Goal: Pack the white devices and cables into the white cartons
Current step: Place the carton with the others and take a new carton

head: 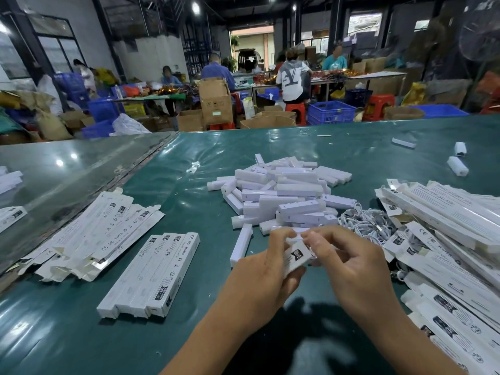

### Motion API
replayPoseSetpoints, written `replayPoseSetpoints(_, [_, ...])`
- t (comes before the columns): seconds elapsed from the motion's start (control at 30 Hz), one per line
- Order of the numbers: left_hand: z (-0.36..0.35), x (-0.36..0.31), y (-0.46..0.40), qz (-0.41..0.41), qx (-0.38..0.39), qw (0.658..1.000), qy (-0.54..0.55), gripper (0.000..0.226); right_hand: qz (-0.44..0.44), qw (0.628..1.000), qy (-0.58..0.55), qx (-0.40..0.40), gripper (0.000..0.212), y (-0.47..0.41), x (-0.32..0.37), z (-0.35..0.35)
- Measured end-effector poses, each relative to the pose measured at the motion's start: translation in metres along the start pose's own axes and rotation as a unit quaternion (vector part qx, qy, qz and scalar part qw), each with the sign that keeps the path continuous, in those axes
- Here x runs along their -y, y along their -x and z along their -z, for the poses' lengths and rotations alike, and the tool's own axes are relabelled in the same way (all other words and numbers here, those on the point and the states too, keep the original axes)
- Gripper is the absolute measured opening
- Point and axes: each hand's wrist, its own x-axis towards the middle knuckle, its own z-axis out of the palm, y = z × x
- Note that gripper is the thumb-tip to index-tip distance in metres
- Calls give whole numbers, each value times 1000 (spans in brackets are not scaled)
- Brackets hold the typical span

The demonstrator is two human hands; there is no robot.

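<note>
My left hand [263,269] grips a light, easily crushed carton [296,257] by its sides while my right hand [351,262] pinches its end flap. Beyond lie stiff, slick devices [284,196] and a floppy tangle of cables [368,221].

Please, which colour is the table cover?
Dark green, glossy table cover; seen in the head view.

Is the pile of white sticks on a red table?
No, the pile of white sticks lies on a green table.
</note>
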Motion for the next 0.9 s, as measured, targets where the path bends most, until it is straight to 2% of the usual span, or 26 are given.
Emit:
replayPoseSetpoints(0.03, [-3,-2,0,-10,3,1000,1,47,-40,999,-21,13,22,-1,1,0])
replayPoseSetpoints(0.1, [-7,-7,0,2,13,1000,11,47,-62,996,5,60,30,-1,0,-1])
replayPoseSetpoints(0.13, [-6,-6,0,14,21,1000,14,46,-54,996,27,71,24,-1,-2,-2])
replayPoseSetpoints(0.2, [2,4,-2,5,25,999,-19,40,-46,996,55,44,5,-5,-8,2])
replayPoseSetpoints(0.27, [14,15,-5,7,17,1000,-8,31,-101,994,47,-10,23,-12,-17,9])
replayPoseSetpoints(0.33, [21,19,-6,45,5,991,124,25,-177,983,-33,-34,36,-17,-19,13])
replayPoseSetpoints(0.4, [20,15,-7,80,-32,969,233,22,-232,965,-117,-21,46,-20,-17,13])
replayPoseSetpoints(0.47, [15,10,-9,100,-114,950,272,21,-256,950,-178,15,37,-19,-18,11])
replayPoseSetpoints(0.5, [12,7,-10,117,-167,932,301,22,-265,939,-216,33,30,-17,-17,10])
replayPoseSetpoints(0.53, [9,4,-11,132,-212,903,350,27,-271,931,-241,41,33,-15,-17,7])
replayPoseSetpoints(0.6, [3,-2,-12,149,-255,853,430,38,-265,937,-227,28,40,-9,-16,-1])
replayPoseSetpoints(0.63, [2,-6,-11,154,-253,850,435,39,-261,946,-192,6,36,-7,-15,-6])
replayPoseSetpoints(0.7, [-2,-9,-10,165,-218,866,418,33,-260,957,-118,-41,27,-7,-18,-11])
replayPoseSetpoints(0.77, [-1,-8,-9,155,-150,917,337,25,-253,963,-63,-71,30,-11,-24,-7])
replayPoseSetpoints(0.83, [-2,-3,-6,58,-83,986,134,32,-233,968,-20,-87,32,-17,-31,3])
replayPoseSetpoints(0.87, [-3,-1,-5,-15,-62,998,1,39,-222,971,-15,-88,31,-18,-33,8])
replayPoseSetpoints(0.9, [-4,1,-5,-78,-52,989,-110,44,-223,971,-22,-83,30,-18,-35,10])
